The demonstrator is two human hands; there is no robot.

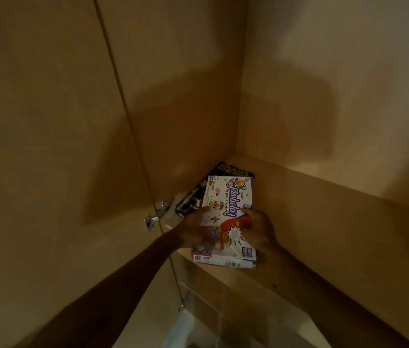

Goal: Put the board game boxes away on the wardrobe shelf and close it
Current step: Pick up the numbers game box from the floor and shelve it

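A white and colourful Tambola box (228, 197) lies on the wardrobe shelf (323, 217) in its left corner. It rests on top of a black chess box (193, 199), whose far end and left side stick out from under it. My left hand (193, 229) grips the Tambola box's left edge. My right hand (258, 229) grips its right edge near the front. The near end of the box juts slightly over the shelf's front edge.
The open wardrobe door (47, 146) stands to the left, with a metal hinge (158, 214) at shelf height and another hinge (184, 301) lower down. Plain wooden walls close the shelf at the back and left. Bare shelf stretches to the right.
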